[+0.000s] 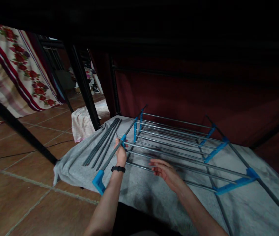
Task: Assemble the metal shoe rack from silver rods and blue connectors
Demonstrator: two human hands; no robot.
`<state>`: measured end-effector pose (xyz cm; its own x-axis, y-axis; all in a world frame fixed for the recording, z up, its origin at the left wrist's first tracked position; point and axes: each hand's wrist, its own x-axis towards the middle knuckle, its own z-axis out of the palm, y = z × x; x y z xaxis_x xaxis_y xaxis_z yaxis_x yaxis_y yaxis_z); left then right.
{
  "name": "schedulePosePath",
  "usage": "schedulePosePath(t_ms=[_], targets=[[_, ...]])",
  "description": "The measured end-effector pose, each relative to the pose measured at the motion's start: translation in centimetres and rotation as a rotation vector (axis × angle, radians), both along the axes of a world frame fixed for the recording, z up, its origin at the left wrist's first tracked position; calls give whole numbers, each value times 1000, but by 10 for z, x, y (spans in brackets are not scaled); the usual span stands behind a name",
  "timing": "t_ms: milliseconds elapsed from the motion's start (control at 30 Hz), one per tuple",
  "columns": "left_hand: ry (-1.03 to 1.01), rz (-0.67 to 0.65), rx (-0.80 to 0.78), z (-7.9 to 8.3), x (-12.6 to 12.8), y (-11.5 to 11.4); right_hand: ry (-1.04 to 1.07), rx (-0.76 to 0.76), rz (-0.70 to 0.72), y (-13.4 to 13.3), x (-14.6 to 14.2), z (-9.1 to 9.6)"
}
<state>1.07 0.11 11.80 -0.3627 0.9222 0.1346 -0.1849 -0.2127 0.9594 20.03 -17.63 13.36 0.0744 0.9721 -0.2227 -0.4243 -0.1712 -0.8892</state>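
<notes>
A rack of grey metal tubes with blue plastic connectors lies across the bed, its thin rods (pixel 178 150) running from left to right. My left hand (pixel 121 154), with a black band on the wrist, is closed around the rack's left side by a blue connector (pixel 123 139). Some of its fingers are hidden behind the tube. Over the front rods is my right hand (pixel 165 172), fingers loosely bent and apart, with nothing seen in them. A blue corner piece (pixel 98 182) caps the near left tube end. On the right, another blue connector (pixel 237 185) joins several rods.
Several loose grey tubes (pixel 102 144) lie left of the rack on the grey blanket (pixel 149 196). Black bed posts (pixel 82 85) stand at the left, and a dark bunk frame hangs overhead. A maroon cloth (pixel 178 95) covers the back. Tiled floor (pixel 31 193) shows at left.
</notes>
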Motion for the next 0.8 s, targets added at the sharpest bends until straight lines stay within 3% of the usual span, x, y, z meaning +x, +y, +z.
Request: schedulePosePath(t_ms=[100, 233, 333, 400, 467, 533, 600, 700, 800], targets=[[22, 22, 39, 5, -3, 6, -13, -12, -76, -29, 35, -8], [76, -44, 75, 8, -3, 14, 32, -67, -290, -77, 83, -23], [87, 82, 64, 2, -1, 10, 23, -79, -359, -111, 104, -21], [115, 200, 77, -7, 0, -4, -31, -59, -381, -127, 112, -3], [204, 261, 98, -18, 1, -27, -107, -21, -418, -134, 118, 27], [326, 240, 136, -26, 2, -57, -188, 49, -492, -131, 125, 64], [420, 117, 201, -27, 2, -86, -262, 159, -565, -121, 135, 98], [518, -164, 297, -10, 1, -119, -433, 272, -670, -100, 151, 130], [612, -367, 380, 28, -9, -140, -675, 270, -795, -83, 171, 140]])
